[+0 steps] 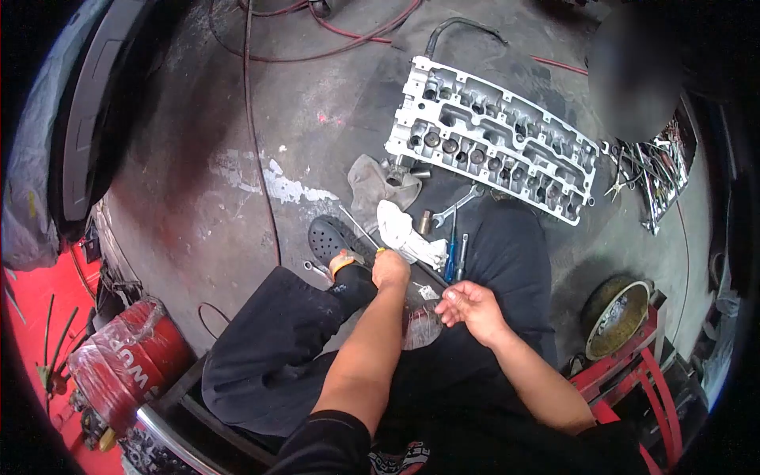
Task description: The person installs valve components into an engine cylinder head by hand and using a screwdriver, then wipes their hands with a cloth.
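My left hand (pixel 390 270) is closed around a screwdriver (pixel 360 227), its thin metal shaft pointing up and left and a bit of yellow showing at the fist. From beside that fist a dark rod (pixel 430 275) runs to my right hand (pixel 475 311), whose curled fingers close at its end. Whether rod and screwdriver are one piece, I cannot tell. A white cloth (pixel 402 233) lies just beyond my left hand. Near my right hand are a blue-handled screwdriver (pixel 451 257), a slim metal tool (pixel 462 257) and a clear plastic piece (pixel 421 328).
A cylinder head (pixel 495 142) lies on the floor ahead, with a wrench (pixel 459 206), a brass-coloured socket (pixel 426 222) and a grey rag (pixel 372 182) nearby. Tools fill a tray (pixel 665 170) at right, above a round bowl (pixel 617 318). Hoses (pixel 252 119) cross the floor; a red drum (pixel 131 356) stands left.
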